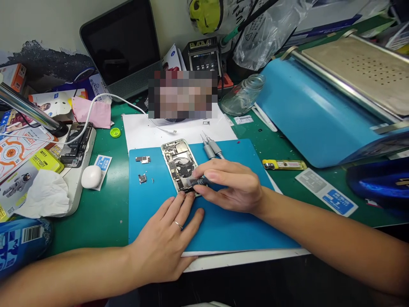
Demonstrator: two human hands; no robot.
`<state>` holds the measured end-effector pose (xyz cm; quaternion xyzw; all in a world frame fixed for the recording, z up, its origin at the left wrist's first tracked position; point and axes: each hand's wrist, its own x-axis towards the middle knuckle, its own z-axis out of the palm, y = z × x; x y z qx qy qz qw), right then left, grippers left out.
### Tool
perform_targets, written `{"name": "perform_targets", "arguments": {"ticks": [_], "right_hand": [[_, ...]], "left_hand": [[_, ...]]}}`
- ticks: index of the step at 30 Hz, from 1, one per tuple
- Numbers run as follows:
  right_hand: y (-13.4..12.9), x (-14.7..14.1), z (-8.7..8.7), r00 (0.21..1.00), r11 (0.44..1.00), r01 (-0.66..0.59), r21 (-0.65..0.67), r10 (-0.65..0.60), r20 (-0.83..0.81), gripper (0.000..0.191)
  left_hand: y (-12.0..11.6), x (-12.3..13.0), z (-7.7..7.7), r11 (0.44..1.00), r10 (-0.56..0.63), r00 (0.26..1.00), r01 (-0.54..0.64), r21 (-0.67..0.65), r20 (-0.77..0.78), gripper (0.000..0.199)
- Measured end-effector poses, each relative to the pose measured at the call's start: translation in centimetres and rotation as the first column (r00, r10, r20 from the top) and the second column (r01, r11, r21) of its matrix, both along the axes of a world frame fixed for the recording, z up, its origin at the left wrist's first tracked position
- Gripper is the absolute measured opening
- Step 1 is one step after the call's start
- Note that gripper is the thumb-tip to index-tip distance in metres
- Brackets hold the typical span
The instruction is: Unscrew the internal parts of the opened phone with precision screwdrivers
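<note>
An opened smartphone (182, 164) with bare inner parts lies slightly turned on the blue mat (153, 213). My left hand (169, 234), a ring on one finger, rests with fingers stretched out and apart, fingertips at the phone's lower edge. My right hand (234, 185) pinches a dark slim tool (202, 181) over the lower part of the phone; its tip is partly hidden, so its kind is unclear. Left of the phone sit a small metal part (142, 159) and a small circuit part (142, 178). Two grey screwdrivers (211, 147) lie beyond my right hand.
A blue machine with a perforated plate (361, 64) stands at the right. Near it are a glass jar (243, 94) and a yellow cutter (284, 165). At the left are a white earbud case (91, 176), another circuit assembly (76, 145) and a white cable (128, 102).
</note>
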<state>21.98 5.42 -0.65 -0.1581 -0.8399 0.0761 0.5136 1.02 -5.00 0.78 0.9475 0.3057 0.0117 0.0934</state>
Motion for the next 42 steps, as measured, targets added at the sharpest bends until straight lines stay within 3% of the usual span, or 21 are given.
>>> {"name": "perform_targets", "arguments": {"ticks": [42], "right_hand": [[-0.06, 0.2, -0.05, 0.999, 0.999, -0.044, 0.003, 0.044, 0.021, 0.049]], "left_hand": [[0.12, -0.01, -0.17, 1.0, 0.001, 1.0, -0.001, 0.008, 0.002, 0.079]]}}
